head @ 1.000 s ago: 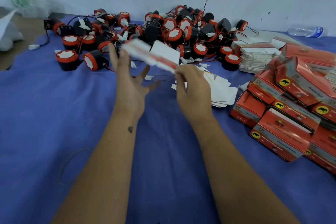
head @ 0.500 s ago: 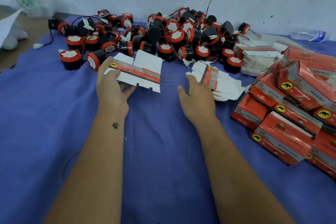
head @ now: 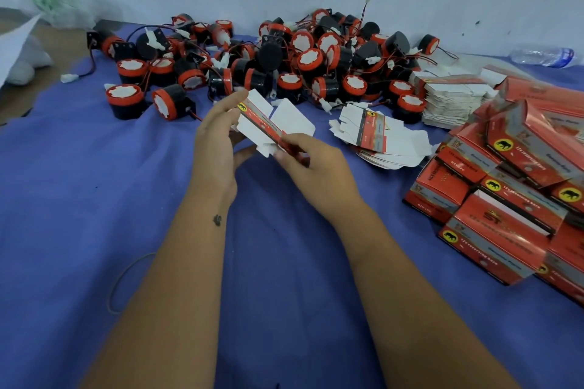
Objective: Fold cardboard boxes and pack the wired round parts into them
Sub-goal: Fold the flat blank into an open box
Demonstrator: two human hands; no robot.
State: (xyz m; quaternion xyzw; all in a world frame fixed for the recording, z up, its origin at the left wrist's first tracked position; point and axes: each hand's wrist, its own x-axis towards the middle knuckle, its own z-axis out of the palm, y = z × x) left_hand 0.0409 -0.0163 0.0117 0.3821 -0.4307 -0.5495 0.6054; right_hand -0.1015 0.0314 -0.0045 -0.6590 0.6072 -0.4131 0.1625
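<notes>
Head view: at frame centre, a person's left hand (head: 218, 136) and right hand (head: 311, 167) both grip an unfolded flat cardboard box (head: 268, 123) above the blue cloth (head: 79, 199). Wired round parts (head: 284, 57) crowd the upper centre; flat blanks (head: 388, 139) sit just right of centre; finished red boxes (head: 505, 199) pile at right.

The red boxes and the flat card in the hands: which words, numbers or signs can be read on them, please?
"QTY 1PC": low on the side of a red box.
Black elephant in a yellow circle, a sign: red boxes, also the flat card that both hands hold.
Long print on the grey bands, the card and the loose flat cards: too blurred to read.
</notes>
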